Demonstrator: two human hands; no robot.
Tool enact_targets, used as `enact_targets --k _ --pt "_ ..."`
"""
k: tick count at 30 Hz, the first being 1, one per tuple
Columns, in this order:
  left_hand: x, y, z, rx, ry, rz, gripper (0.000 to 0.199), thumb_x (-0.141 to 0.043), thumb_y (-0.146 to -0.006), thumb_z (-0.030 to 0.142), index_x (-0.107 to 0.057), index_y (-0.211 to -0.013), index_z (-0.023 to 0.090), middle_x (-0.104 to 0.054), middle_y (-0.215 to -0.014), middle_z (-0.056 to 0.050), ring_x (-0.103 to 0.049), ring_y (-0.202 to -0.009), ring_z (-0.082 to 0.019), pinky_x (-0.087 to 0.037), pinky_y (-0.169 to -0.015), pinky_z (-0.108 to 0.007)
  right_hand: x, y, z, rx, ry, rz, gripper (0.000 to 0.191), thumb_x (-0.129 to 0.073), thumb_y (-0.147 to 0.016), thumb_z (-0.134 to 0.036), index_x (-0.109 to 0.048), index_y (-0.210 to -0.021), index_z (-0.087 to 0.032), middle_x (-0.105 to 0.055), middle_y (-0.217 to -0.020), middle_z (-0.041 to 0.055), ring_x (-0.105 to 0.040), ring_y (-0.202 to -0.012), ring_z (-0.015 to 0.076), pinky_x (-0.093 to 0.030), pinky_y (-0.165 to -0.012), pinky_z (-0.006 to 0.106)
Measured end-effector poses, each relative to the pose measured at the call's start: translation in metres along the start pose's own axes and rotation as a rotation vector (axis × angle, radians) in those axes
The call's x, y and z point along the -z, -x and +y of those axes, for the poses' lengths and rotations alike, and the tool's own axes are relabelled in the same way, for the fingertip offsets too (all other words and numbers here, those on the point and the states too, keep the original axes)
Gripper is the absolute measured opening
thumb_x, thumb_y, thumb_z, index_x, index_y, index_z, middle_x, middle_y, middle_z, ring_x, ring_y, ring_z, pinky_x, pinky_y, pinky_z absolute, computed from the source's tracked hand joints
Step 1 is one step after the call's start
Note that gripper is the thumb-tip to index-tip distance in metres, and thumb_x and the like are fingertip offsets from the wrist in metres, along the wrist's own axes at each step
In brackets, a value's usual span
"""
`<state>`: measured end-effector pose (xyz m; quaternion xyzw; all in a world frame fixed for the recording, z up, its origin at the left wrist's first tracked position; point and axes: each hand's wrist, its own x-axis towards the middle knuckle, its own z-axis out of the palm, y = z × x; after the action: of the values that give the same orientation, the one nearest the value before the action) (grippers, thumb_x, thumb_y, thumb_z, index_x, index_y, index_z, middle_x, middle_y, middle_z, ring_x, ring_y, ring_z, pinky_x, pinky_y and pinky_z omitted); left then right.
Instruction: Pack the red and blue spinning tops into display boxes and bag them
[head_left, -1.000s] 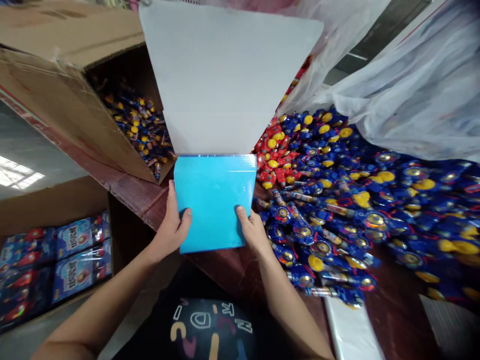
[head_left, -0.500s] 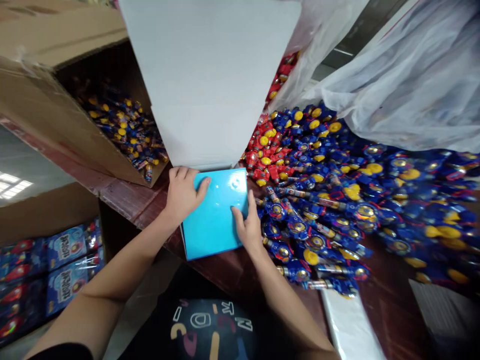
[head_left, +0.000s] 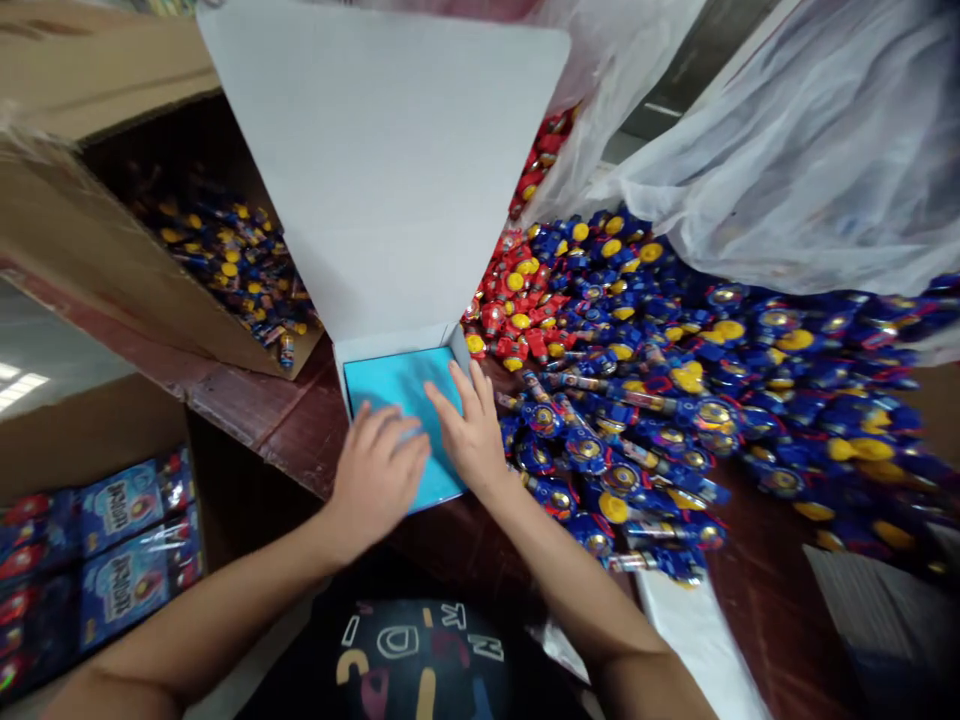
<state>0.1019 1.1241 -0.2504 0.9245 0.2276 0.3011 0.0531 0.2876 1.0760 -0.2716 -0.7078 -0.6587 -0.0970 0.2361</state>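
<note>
A flat bright-blue panel point(head_left: 386, 378) lies inside a white cardboard box, whose tall lid point(head_left: 405, 170) stands raised at the back. My left hand point(head_left: 382, 470) is over the panel's left front part, fingers stretched out and slightly blurred. Over the right side of the panel is my right hand point(head_left: 469, 425), its fingers spread. Whether the fingertips touch the panel or hover just above it, I cannot tell. Neither hand grips anything. The hands hide much of the panel's front half.
Blue-and-yellow toys point(head_left: 622, 450) lie heaped on the dark red table to the right, with red toys point(head_left: 517, 300) behind. At left stands a carton point(head_left: 45, 200) holding small parts. Packaged toys point(head_left: 124, 510) fill a lower carton. A white plastic sheet point(head_left: 787, 180) hangs at upper right.
The blue panel now sits down within the box, its back and side walls showing. My left hand has moved from the back left corner toward the front; my right hand has shifted inward over the panel.
</note>
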Motion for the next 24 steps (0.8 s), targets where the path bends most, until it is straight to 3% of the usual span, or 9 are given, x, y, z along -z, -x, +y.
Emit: enact_targets --k 4,6,9,11,13,17,19,21,24 --pt "-0.011 0.048 0.032 -0.232 0.077 -0.344 0.048 -0.068 -0.102 0.054 -0.072 -0.133 0.017 -0.071 -0.142 -0.011 -0.058 -0.139 -0.032 -0.028 -0.131 -0.064 -0.012 -0.054 -0.014 0.254 -0.017 -0.26 0.049 -0.049 -0.11 -0.054 -0.059 -0.156 -0.041 -0.044 -0.171 0.0061 -0.027 -0.164 0.0371 -0.03 -0.13 0.068" --pt "-0.021 0.062 0.032 -0.281 0.014 -0.441 0.056 -0.067 -0.104 0.045 -0.059 -0.153 0.02 -0.058 -0.16 -0.011 -0.049 -0.149 -0.033 -0.024 -0.13 -0.072 -0.03 -0.066 -0.022 0.248 0.007 -0.369 0.057 -0.045 -0.106 -0.067 -0.056 -0.157 -0.044 -0.042 -0.172 0.0081 -0.025 -0.163 0.0418 -0.023 -0.125 0.081" --pt "-0.028 0.07 0.027 -0.3 -0.042 -0.469 0.054 -0.059 -0.106 0.022 -0.051 -0.16 0.024 -0.052 -0.166 -0.009 -0.049 -0.15 -0.032 -0.029 -0.126 -0.075 -0.051 -0.061 -0.027 0.15 0.026 -0.444 0.056 -0.039 -0.108 -0.067 -0.051 -0.16 -0.047 -0.038 -0.174 0.0076 -0.02 -0.165 0.0422 -0.018 -0.122 0.085" --pt "-0.025 0.068 0.024 -0.309 -0.004 -0.371 0.044 -0.058 -0.107 0.023 -0.059 -0.151 0.023 -0.06 -0.158 -0.009 -0.055 -0.144 -0.03 -0.031 -0.127 -0.07 -0.056 -0.053 -0.024 0.098 0.002 -0.451 0.055 -0.038 -0.109 -0.066 -0.05 -0.16 -0.048 -0.037 -0.174 0.0079 -0.025 -0.162 0.041 -0.019 -0.124 0.082" --pt "-0.019 0.057 0.014 -0.259 0.053 -0.133 0.034 -0.061 -0.107 0.029 -0.065 -0.141 0.021 -0.069 -0.146 -0.009 -0.06 -0.139 -0.026 -0.034 -0.13 -0.059 -0.056 -0.051 -0.018 0.068 -0.046 -0.436 0.054 -0.04 -0.11 -0.062 -0.053 -0.159 -0.044 -0.04 -0.172 0.0106 -0.032 -0.158 0.0393 -0.02 -0.126 0.078" --pt "-0.008 0.012 -0.043 0.268 0.073 0.468 0.07 -0.08 -0.094 0.04 -0.049 -0.153 0.016 -0.063 -0.148 -0.019 -0.052 -0.148 -0.032 -0.039 -0.127 -0.054 -0.054 -0.053 -0.027 0.04 -0.149 -0.447 0.05 -0.046 -0.112 -0.048 -0.058 -0.158 -0.032 -0.044 -0.168 0.0159 -0.038 -0.155 0.037 -0.02 -0.129 0.074" --pt "-0.002 -0.011 -0.079 0.515 0.224 0.482 0.067 -0.077 -0.093 0.046 -0.051 -0.148 0.016 -0.064 -0.144 -0.019 -0.06 -0.137 -0.031 -0.049 -0.118 -0.051 -0.047 -0.05 -0.046 0.083 -0.185 -0.481 0.047 -0.047 -0.112 -0.047 -0.06 -0.155 -0.035 -0.047 -0.167 0.0133 -0.04 -0.154 0.0366 -0.024 -0.127 0.076" --pt "0.012 -0.022 -0.107 0.619 0.364 0.402 0.035 -0.061 -0.101 0.045 -0.063 -0.123 0.019 -0.074 -0.116 -0.009 -0.071 -0.106 -0.024 -0.06 -0.094 -0.041 -0.03 -0.044 -0.066 0.193 -0.271 -0.486 0.045 -0.048 -0.112 -0.046 -0.064 -0.151 -0.033 -0.05 -0.165 0.0114 -0.044 -0.153 0.0331 -0.033 -0.127 0.069" --pt "0.06 0.002 -0.128 0.665 0.348 0.42 0.021 -0.06 -0.1 0.041 -0.064 -0.091 0.023 -0.064 -0.083 0.0 -0.063 -0.08 -0.02 -0.055 -0.073 -0.035 0.014 -0.045 -0.071 0.339 -0.436 -0.283 0.043 -0.043 -0.113 -0.042 -0.069 -0.143 -0.027 -0.06 -0.157 0.0092 -0.054 -0.146 0.0233 -0.043 -0.127 0.049"
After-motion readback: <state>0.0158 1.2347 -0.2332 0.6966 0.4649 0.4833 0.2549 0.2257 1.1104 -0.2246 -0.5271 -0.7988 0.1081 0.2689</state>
